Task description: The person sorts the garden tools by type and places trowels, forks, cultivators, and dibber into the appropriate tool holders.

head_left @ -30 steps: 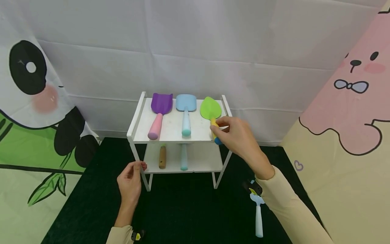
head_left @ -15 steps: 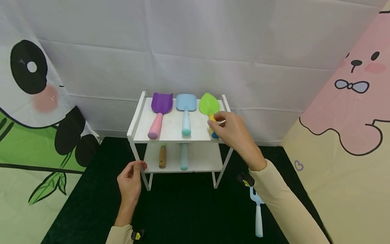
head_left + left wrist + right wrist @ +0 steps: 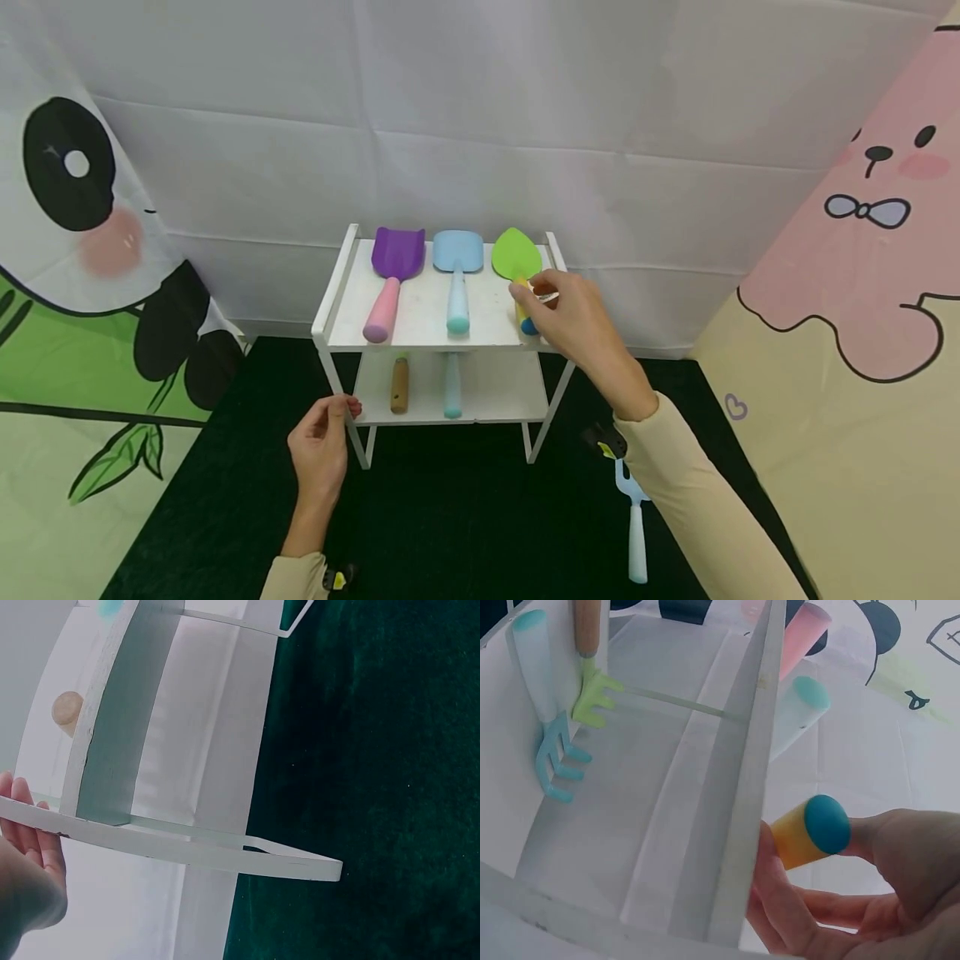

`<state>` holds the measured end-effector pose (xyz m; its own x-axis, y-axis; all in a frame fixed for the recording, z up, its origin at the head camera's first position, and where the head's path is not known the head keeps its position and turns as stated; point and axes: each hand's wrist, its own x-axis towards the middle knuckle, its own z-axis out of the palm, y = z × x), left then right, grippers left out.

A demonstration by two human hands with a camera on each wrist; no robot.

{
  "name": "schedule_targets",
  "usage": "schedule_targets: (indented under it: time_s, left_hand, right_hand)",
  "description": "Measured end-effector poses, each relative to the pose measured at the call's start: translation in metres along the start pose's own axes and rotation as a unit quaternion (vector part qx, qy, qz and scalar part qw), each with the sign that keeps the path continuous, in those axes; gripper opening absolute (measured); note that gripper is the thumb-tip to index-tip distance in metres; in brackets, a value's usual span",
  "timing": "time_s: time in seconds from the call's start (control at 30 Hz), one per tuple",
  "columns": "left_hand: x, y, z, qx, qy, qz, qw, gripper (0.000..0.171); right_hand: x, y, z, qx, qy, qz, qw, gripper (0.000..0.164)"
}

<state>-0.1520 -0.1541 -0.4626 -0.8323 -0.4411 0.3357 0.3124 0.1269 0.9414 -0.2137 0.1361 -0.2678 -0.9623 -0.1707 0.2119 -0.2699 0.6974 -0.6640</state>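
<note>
My right hand (image 3: 573,321) is at the right of the white rack's top shelf (image 3: 487,321), thumb and fingers around the yellow, blue-ended handle (image 3: 795,838) of a toy trowel with a green leaf-shaped blade (image 3: 516,254). The blade lies on the shelf. To its left are a light blue shovel (image 3: 458,252) and a purple shovel with a pink handle (image 3: 398,252). Down at the rack's left side, my left hand (image 3: 321,442) holds the white leg (image 3: 150,844), fingers passing behind it.
On the lower shelf lie a green rake with a wooden handle (image 3: 592,694) and a blue rake (image 3: 551,757). A light blue fork (image 3: 637,533) is on the dark green floor (image 3: 465,525) at right. White cloth (image 3: 487,125) hangs behind; printed panels flank both sides.
My right hand has moved slightly left and away from me, shifting the trowel farther onto the shelf; in the last half second it barely moves. My left hand stays put.
</note>
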Motion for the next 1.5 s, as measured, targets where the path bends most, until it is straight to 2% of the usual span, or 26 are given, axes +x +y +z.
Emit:
schedule_targets:
  time_s: [0.37, 0.53, 0.67, 0.83, 1.07, 1.5]
  left_hand:
    - [0.000, 0.000, 0.001, 0.000, 0.002, 0.010, 1.0000, 0.032]
    - [0.000, 0.000, 0.001, -0.001, 0.002, 0.008, 1.0000, 0.032]
    - [0.000, 0.001, 0.000, 0.006, 0.002, 0.004, 1.0000, 0.033]
    - [0.000, 0.001, 0.000, 0.002, 0.001, 0.003, 1.0000, 0.033]
    - [0.000, 0.000, 0.000, 0.005, 0.001, 0.005, 1.0000, 0.033]
    - [0.000, 0.001, 0.000, -0.001, -0.001, 0.003, 1.0000, 0.032]
  right_hand:
    - [-0.017, 0.000, -0.010, 0.006, 0.001, 0.006, 1.000, 0.046]
    - [-0.028, 0.001, -0.013, -0.004, 0.028, -0.012, 1.000, 0.043]
    - [-0.037, 0.005, -0.012, -0.002, 0.058, -0.042, 0.997, 0.038]
    - [-0.049, 0.015, -0.012, 0.013, 0.097, -0.076, 0.992, 0.034]
    - [-0.066, 0.031, -0.011, 0.027, 0.134, -0.101, 0.985, 0.031]
    - [-0.095, 0.063, 0.001, 0.082, 0.146, -0.123, 0.978, 0.030]
